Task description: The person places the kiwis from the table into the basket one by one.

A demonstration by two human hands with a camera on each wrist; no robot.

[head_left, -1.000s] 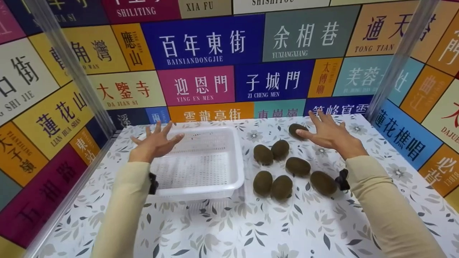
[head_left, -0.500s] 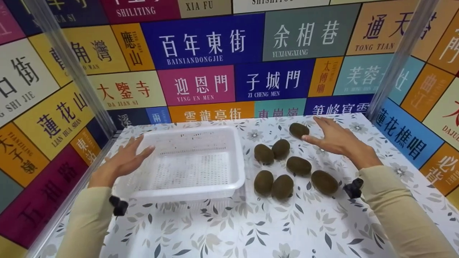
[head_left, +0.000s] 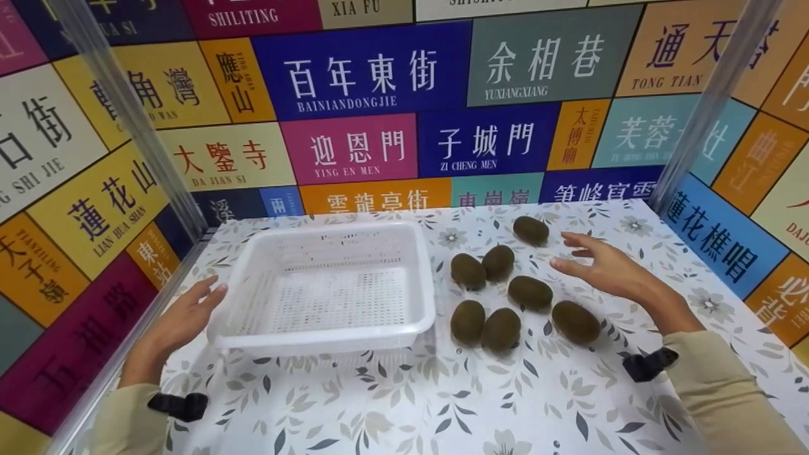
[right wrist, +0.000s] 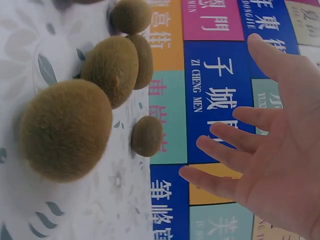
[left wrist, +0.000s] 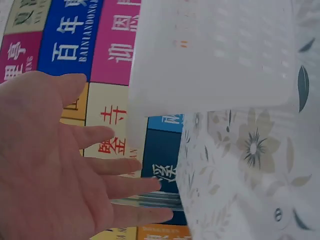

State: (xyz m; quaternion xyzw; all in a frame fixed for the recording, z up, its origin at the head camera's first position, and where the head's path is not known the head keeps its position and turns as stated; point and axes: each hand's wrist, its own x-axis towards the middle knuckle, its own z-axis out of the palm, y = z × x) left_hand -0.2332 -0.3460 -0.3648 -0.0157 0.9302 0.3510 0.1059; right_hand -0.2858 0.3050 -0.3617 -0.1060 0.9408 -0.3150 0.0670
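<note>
My left hand (head_left: pixel 180 322) is held beside the left end of a white plastic basket (head_left: pixel 328 341), its fingers spread and nothing in them. The left wrist view has that palm (left wrist: pixel 45 165) facing the basket's outer wall (left wrist: pixel 210 65). On the other side, my right hand (head_left: pixel 610 268) hovers to the right of several brown fuzzy kiwis (head_left: pixel 529 292), also holding nothing. Its fingers point toward the farthest kiwi (head_left: pixel 531 230). In the right wrist view the nearest kiwi (right wrist: pixel 67 131) looms large, well apart from the extended fingers (right wrist: pixel 215 182).
A white tablecloth (head_left: pixel 404 404) with grey leaves and flowers covers the table. Behind it stands a wall (head_left: pixel 360 69) of coloured panels with printed characters. Clear upright posts (head_left: pixel 708 107) rise at both back corners. Each wrist bears a small black camera (head_left: pixel 180 406).
Both hands have drawn back toward me and apart: the left from over the basket to its left side, the right away from the farthest kiwi. The basket and kiwis stay put.
</note>
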